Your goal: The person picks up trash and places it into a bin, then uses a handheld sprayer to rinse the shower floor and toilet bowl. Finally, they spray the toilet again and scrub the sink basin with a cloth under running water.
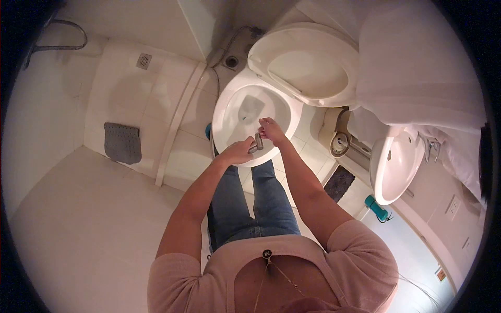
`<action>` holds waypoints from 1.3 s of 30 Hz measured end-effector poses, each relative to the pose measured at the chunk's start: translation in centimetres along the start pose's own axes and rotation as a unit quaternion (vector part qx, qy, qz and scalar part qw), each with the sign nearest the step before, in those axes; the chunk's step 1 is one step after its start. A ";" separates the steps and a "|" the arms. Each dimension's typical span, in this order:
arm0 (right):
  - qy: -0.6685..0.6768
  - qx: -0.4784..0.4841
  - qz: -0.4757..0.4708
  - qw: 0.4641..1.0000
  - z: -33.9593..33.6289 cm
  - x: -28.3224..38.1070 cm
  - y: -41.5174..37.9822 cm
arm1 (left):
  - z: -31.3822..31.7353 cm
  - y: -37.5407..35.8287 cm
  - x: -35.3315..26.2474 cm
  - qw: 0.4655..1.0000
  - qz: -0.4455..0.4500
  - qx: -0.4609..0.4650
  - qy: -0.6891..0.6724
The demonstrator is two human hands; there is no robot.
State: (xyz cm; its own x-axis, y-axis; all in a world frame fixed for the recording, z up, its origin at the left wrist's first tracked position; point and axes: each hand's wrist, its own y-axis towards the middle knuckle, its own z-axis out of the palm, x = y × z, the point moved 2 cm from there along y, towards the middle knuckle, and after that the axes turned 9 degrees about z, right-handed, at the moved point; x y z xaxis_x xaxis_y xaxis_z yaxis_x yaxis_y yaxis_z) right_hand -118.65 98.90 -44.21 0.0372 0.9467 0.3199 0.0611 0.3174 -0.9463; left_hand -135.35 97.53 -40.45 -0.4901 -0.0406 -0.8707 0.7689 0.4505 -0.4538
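My left hand is closed around a short grey metal T-shaped tool, held over the front of the white toilet bowl. My right hand is just to the right of the tool's head, its fingers curled and pinched together over the bowl. What those fingers hold, if anything, is too small to make out. Water lies in the bowl, with a small dark speck in it. The toilet seat and lid are raised at the back.
A white sink is on the right, near a bin and a teal bottle. A white curtain hangs behind. On the left, a grey mat and a drain lie in the shower area beyond a raised ledge.
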 end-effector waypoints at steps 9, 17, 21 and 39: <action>-0.004 -0.026 0.051 0.998 0.0 0.6 0.9 | -0.4 1.7 -0.4 0.988 0.026 0.069 -0.137; 0.011 -0.019 0.045 0.999 -1.5 1.7 -0.6 | -2.4 0.9 -1.6 0.996 0.007 0.050 -0.078; -0.011 0.019 0.049 0.999 -0.9 2.1 -1.7 | -2.2 1.3 -0.8 0.994 -0.016 0.054 -0.089; -0.154 -0.005 -0.039 0.987 2.1 3.2 -5.2 | -3.0 2.1 0.6 0.988 0.095 -0.030 -0.116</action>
State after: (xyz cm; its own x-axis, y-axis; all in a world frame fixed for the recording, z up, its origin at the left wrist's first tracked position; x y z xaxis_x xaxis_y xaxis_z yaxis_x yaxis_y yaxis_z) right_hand -120.97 100.37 -38.38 -0.2732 0.8913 0.3620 0.0608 0.3916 -0.9181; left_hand -135.27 101.15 -41.38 -0.2260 -0.1498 -0.9625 0.8088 0.5219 -0.2711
